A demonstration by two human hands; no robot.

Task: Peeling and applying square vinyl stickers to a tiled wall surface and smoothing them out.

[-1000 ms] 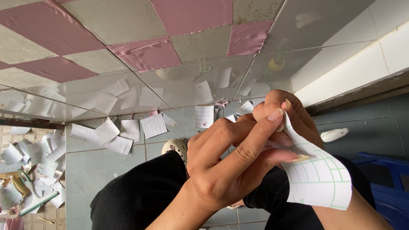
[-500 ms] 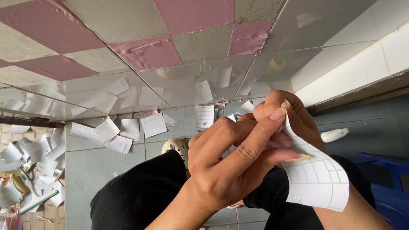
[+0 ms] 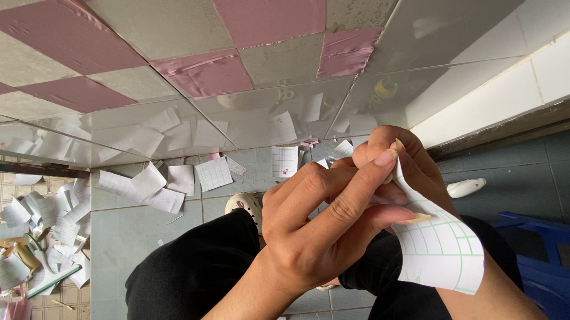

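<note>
Tiled room mid-makeover, likely a home bathroom or kitchen: glossy wall tiles [image 3: 465, 54] partly covered with pink and grey stickers [image 3: 205, 72], grid-printed backing papers [image 3: 166, 188] littering the tiled floor [image 3: 137, 244], blue plastic stool [image 3: 566, 260] near right

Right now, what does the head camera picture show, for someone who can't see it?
Two hands, left hand over right hand, pinch a curled sheet of gridded backing paper above black-trousered knees. Paper scraps litter the tiled floor.

Paper scraps [image 3: 166, 188] lie on the floor [image 3: 137, 244] left of both hands [image 3: 343, 223].
</note>
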